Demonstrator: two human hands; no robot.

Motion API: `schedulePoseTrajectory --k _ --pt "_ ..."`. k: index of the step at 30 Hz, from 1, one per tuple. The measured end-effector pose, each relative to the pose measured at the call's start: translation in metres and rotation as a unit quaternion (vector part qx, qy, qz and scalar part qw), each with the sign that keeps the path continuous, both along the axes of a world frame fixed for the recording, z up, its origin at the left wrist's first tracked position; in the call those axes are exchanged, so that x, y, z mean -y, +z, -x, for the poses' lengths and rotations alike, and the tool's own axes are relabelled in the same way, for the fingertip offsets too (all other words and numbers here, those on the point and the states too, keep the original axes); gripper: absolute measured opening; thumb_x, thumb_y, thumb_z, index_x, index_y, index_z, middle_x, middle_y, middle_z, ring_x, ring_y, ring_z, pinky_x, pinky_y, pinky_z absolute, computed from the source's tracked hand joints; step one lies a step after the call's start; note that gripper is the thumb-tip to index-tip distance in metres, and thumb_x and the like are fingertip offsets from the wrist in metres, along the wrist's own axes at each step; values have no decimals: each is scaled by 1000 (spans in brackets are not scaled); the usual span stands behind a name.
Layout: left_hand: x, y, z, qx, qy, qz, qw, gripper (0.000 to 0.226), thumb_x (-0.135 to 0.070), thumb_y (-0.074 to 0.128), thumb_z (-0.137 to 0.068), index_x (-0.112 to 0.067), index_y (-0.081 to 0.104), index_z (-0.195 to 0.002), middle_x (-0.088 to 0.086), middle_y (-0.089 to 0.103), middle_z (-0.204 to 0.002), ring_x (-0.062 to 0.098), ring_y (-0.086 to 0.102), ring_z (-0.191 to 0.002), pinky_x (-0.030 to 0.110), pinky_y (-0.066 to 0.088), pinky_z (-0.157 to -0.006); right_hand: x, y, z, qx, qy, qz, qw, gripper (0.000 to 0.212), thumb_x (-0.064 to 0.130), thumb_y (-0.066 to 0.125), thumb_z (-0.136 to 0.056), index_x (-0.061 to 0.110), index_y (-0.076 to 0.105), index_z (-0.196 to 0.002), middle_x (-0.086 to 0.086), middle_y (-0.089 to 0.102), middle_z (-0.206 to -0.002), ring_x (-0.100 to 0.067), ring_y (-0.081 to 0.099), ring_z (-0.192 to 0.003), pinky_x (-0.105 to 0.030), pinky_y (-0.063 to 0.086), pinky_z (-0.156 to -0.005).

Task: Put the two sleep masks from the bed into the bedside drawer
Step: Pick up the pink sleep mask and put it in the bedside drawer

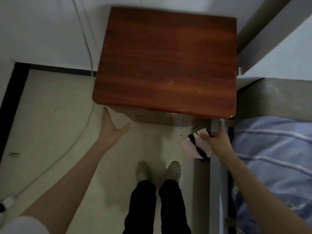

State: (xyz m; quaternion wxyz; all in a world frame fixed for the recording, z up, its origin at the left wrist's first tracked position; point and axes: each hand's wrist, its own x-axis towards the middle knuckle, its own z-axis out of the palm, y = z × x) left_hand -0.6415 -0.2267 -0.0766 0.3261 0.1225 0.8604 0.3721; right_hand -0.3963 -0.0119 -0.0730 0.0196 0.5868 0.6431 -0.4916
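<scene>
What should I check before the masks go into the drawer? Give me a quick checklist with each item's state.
1. Mask in the right hand: ok, it holds a pink sleep mask by its black strap.
2. Second mask also held: cannot tell, only one is clearly seen.
3. Left hand free for the drawer: ok, open and empty beside the bedside cabinet.
4. Drawer open: not ok, the drawer front looks shut.
5. Handle position: cannot tell, hidden under the top's edge.
</scene>
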Motion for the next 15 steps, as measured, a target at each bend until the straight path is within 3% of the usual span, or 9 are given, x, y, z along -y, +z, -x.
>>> schedulePoseTrajectory --k 5,9,15 --pt "-8 -19 24 -54 12 -58 997 98 -26 81 -64 -12 18 -138 5 35 -141 9 33 -123 23 25 -106 -13 -28 11 -43 -31 -5 999 77 11 71 -76 21 26 -138 -17 57 -128 -33 54 -116 -42 43 -98" --pt "-11 -24 27 -46 26 -74 996 89 -24 80 -66 -10 22 -133 5 38 -139 8 36 -118 34 32 -104 -17 -32 10 -20 -36 -18 999 71 17 72 -75 19 32 -135 -18 60 -123 -35 57 -112 -36 44 -87" --pt "-3 -21 17 -12 47 -94 994 93 -24 78 -68 -14 17 -137 -7 32 -139 6 33 -126 35 30 -108 -7 -22 7 -35 -39 -7 999 74 11 69 -77 19 28 -138 -13 63 -105 -25 58 -97 -30 41 -80"
